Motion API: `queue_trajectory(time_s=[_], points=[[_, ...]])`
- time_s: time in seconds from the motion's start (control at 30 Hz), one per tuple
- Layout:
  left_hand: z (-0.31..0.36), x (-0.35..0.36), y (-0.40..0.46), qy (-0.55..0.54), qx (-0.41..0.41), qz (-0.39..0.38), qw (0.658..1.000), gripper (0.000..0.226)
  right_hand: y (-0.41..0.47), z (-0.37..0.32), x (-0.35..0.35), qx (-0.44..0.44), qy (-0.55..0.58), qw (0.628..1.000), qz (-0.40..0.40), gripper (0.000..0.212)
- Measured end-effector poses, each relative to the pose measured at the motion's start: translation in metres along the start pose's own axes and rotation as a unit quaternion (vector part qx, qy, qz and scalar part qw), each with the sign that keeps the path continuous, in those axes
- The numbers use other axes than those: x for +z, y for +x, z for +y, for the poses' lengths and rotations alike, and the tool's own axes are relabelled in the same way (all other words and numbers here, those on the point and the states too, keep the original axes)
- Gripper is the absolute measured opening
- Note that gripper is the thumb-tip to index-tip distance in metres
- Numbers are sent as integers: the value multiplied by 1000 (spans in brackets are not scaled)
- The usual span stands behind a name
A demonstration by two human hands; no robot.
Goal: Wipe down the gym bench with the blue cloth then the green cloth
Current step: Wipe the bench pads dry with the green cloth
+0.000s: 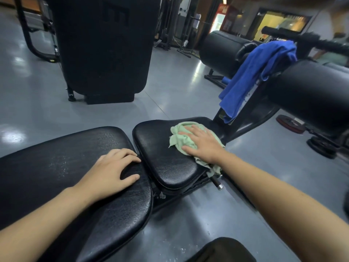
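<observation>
The gym bench has a long black back pad (56, 167) and a smaller black seat pad (156, 148). My right hand (203, 143) lies flat on a crumpled green cloth (179, 137), pressing it onto the far right part of the seat pad. The cloth's end hangs over the seat's right edge. My left hand (113, 171) rests palm down on the end of the back pad, fingers spread and holding nothing. The blue cloth (251, 76) hangs draped over the bench's frame between the black roller pads, beyond the seat.
Two black roller pads (311, 91) stick out at the right. A tall black machine (102, 48) stands on the grey floor behind the bench. Weight plates (290, 122) lie on the floor at the right. A dark object (222, 250) sits at the bottom edge.
</observation>
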State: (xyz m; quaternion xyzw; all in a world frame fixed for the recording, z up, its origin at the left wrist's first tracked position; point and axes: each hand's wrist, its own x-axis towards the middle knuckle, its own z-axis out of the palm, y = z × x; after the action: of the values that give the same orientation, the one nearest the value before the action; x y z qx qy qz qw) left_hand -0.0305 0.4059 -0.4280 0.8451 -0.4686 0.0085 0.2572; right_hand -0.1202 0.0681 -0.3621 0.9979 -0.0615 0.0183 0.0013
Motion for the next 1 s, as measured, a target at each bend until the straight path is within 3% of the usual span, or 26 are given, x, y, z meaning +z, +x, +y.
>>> queue_trajectory(time_s=[0.2,0.43,0.67,0.87,1.0], points=[[-3,0,1,5,6,4,1000,55,12,25,-6,53,4,998,20,73],[-2,-2,3,12,8,0,1000,55,5,9,7,101,4,994,29,74],[2,-5,-2,29,3,-8,1000,59,-27,-34,15,64,31,997,13,82],[6,-9,-11,38,-6,-28,999,70,-47,-70,20,15,26,1000,3,65],[6,-12,-24,46,-11,-52,998,78,-52,-88,27,-10,22,1000,8,70]])
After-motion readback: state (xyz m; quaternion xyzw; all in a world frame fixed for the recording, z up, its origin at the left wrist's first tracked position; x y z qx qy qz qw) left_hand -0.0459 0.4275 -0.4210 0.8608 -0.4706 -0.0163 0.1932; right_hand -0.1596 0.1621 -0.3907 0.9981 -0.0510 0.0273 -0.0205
